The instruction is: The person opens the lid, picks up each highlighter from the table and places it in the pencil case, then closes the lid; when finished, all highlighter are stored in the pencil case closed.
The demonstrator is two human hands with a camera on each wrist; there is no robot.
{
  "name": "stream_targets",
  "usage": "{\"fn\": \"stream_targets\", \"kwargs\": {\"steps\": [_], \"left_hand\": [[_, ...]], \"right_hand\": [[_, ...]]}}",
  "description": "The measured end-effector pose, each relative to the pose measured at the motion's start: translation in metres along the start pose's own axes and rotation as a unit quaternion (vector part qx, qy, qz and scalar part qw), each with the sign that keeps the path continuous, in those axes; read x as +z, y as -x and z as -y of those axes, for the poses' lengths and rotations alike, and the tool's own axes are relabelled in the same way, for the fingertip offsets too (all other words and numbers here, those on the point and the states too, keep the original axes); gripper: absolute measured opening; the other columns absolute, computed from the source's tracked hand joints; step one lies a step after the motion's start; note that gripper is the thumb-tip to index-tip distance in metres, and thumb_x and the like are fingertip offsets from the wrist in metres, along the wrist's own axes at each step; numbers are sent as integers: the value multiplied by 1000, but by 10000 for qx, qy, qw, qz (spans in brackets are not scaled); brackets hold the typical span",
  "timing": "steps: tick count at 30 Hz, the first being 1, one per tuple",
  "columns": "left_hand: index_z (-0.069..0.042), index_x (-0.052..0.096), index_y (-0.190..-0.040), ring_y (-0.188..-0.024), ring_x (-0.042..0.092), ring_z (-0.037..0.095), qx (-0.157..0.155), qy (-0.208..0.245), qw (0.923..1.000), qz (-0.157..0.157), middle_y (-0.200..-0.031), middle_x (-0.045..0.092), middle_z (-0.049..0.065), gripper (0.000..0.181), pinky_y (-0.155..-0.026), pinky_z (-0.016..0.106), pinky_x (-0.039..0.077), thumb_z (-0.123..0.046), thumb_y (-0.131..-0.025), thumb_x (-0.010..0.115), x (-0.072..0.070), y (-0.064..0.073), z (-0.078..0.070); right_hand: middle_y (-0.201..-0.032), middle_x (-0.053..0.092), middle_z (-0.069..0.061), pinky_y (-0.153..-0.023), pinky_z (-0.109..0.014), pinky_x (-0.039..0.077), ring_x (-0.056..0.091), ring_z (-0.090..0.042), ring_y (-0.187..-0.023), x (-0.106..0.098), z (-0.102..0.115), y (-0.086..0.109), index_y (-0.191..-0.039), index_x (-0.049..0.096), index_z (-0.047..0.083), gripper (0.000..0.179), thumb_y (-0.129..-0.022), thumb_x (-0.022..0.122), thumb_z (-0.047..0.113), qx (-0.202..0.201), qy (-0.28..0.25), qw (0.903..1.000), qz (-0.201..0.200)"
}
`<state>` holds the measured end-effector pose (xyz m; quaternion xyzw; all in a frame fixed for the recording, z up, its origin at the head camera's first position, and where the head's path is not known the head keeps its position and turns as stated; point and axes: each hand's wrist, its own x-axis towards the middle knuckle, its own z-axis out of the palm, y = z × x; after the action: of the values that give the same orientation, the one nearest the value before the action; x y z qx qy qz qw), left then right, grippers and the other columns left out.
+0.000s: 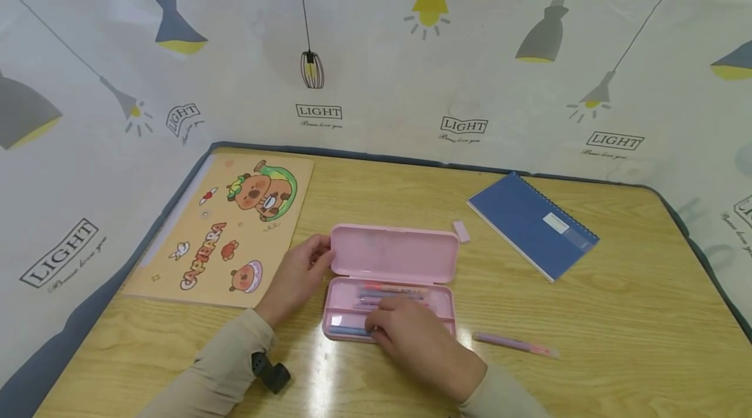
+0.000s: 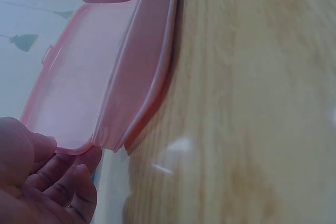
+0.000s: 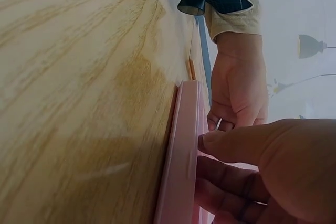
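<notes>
A pink pencil case (image 1: 390,279) lies on the table with its lid raised. My left hand (image 1: 298,277) pinches the left edge of the lid (image 2: 79,77) between thumb and fingers. Over the front right of the tray, my right hand (image 1: 411,343) reaches in with bent fingers. Its fingertips are at the right end of a slim blue stick-like thing (image 1: 349,330) in the front compartment; I cannot tell whether they hold it. In the right wrist view, the thumb (image 3: 220,142) is at the case's rim. Several pens (image 1: 393,289) lie in the back compartment.
A purple pen with a pinkish end (image 1: 517,343) lies right of the case. Behind the lid's right corner is a small pink eraser (image 1: 461,231). A blue spiral notebook (image 1: 531,225) lies back right, and an orange capybara folder (image 1: 226,235) at left. A printed cloth (image 1: 376,78) stands behind the table.
</notes>
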<state>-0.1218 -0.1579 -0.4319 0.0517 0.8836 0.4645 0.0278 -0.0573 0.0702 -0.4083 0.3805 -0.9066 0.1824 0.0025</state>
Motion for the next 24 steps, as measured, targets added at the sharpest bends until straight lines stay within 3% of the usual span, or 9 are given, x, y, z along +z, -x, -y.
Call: {"fn": "stream_targets", "kwargs": {"steps": [13,18,24], "left_hand": [[-10,63,-117,-89,61,15,14,-5,10000,-48,-101,68,3,21,-81,31,50,-20,-101,55,1,0,1],[-10,63,-117,-89,61,15,-14,50,10000,-36,-101,68,3,21,-82,32,51,-21,-101,55,1,0,-1],[-9,63,-117,-89,61,15,17,9,10000,-60,-100,69,3,20,-81,32,51,-19,-101,55,1,0,-2]], "right_hand": [[-91,67,9,-77,-27,52,58,-5,-84,-24,-17,19,-94,73,17,6,-88,71,16,699,-363,9967,-187],[-86,64,13,-68,-21,50,55,0,-77,-40,-38,44,-94,73,20,9,-86,75,16,1330,-413,9902,-89],[-88,65,16,-72,-25,52,57,-2,-80,-51,-69,84,-92,72,23,10,-85,76,17,1846,-322,9821,-196]]}}
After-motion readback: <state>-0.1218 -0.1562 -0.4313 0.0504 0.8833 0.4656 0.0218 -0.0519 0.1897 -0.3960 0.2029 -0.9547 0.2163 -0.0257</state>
